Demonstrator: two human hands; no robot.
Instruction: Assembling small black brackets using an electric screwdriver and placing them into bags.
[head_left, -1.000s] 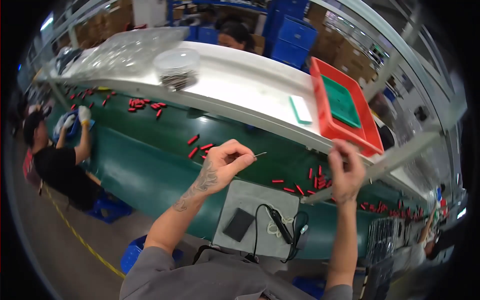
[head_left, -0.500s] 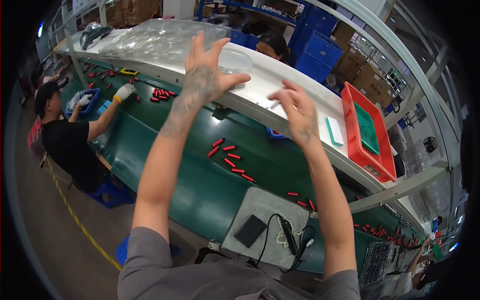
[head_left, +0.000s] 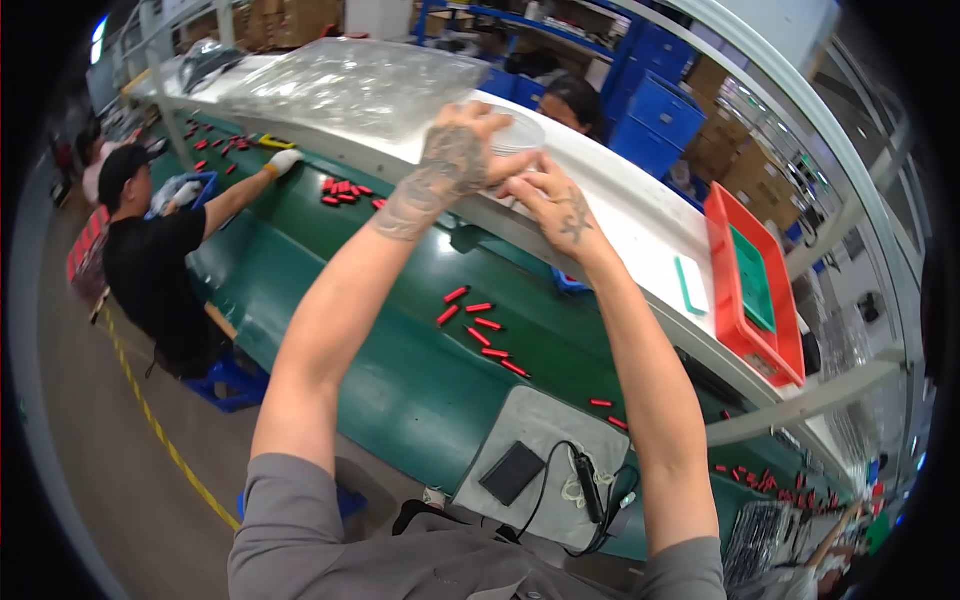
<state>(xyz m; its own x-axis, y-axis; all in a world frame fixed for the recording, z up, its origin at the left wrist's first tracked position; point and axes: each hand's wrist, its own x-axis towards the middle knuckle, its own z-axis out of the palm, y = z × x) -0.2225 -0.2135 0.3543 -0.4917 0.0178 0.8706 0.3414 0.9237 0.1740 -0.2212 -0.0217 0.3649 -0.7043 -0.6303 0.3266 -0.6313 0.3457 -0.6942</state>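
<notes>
Both hands have come together since the earlier frame: the left hand (head_left: 452, 160) and right hand (head_left: 553, 205) now grasp a clear plastic tub (head_left: 517, 135) on the white shelf (head_left: 640, 215) above the green belt (head_left: 400, 340).

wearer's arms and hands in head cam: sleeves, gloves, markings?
Both hands are bare, no gloves. The left hand has a dense dark tattoo across its back, running on down the forearm. The right hand has a smaller dark tattoo on its back. Forearms are uncovered; short grey sleeves end near the elbows. No watch, rings or wristbands show.
</notes>
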